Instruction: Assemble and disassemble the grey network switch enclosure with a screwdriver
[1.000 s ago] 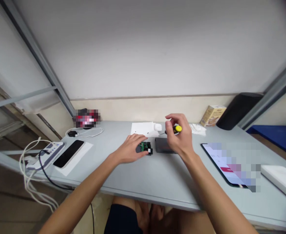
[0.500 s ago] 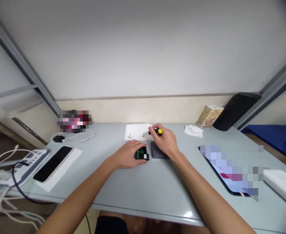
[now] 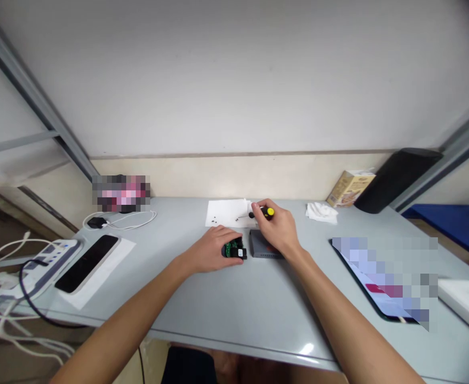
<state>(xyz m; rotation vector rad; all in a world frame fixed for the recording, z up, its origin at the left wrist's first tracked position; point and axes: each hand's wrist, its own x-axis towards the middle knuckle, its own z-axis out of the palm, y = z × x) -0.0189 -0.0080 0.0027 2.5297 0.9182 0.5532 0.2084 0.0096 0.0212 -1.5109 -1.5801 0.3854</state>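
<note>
My left hand (image 3: 210,249) is closed around a small green circuit board (image 3: 230,249) with black parts, held at the desk's middle. In my right hand (image 3: 277,228) is a screwdriver (image 3: 267,213) with a black and yellow handle, its thin shaft pointing left over a white sheet of paper (image 3: 227,209). The shaft's tip is close to tiny dark screws (image 3: 214,220) lying on the paper; whether it touches one I cannot tell. Partly under my right hand sits a dark grey box-shaped case (image 3: 264,250), just right of the board.
On the left lie a phone (image 3: 88,263), a power strip (image 3: 44,269) with cables and a black charger (image 3: 97,223). To the right are a crumpled tissue (image 3: 321,212), a yellow carton (image 3: 350,188), a black cylinder (image 3: 398,178), a tablet (image 3: 378,282) and a white box (image 3: 464,298).
The view has shifted slightly. My right hand still holds the screwdriver over the paper near the screws, and my left hand keeps its hold on the circuit board.
</note>
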